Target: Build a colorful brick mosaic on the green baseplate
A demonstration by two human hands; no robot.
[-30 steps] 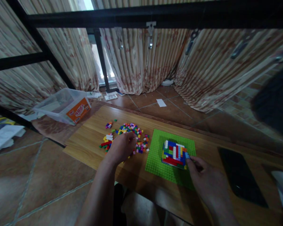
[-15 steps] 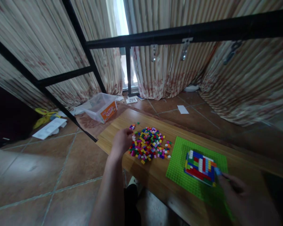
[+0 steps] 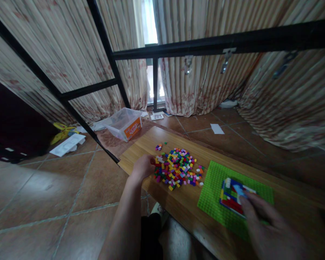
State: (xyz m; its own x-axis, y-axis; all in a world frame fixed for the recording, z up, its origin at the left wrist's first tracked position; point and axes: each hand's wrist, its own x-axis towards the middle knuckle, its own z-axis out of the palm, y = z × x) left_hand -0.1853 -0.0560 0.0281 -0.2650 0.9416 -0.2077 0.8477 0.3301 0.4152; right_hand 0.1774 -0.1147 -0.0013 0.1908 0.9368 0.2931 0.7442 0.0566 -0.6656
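My right hand (image 3: 262,213) pinches a light blue toy brick (image 3: 238,190) over the brick build (image 3: 231,205), a low block of red, blue, white and yellow bricks. Whether the held brick touches the build I cannot tell. Beneath the build lies a green studded baseplate (image 3: 213,180), partly covered by the hand. At the left edge of a heap of loose toy bricks (image 3: 178,166), my left hand (image 3: 143,168) has its fingers curled together. Red shows by its fingertips, but what they hold is unclear.
The wooden bench (image 3: 157,135) carries the heap and baseplate. A few bricks (image 3: 158,147) lie apart behind the heap. Past the bench's far left end stands a clear plastic box (image 3: 124,124) with an orange label. A black metal frame (image 3: 206,47) crosses before striped curtains (image 3: 200,83).
My right hand has brought the light blue brick left, from the build's right edge to over its middle. My left hand stays by the heap, fingers curled. The whole view has shifted slightly.
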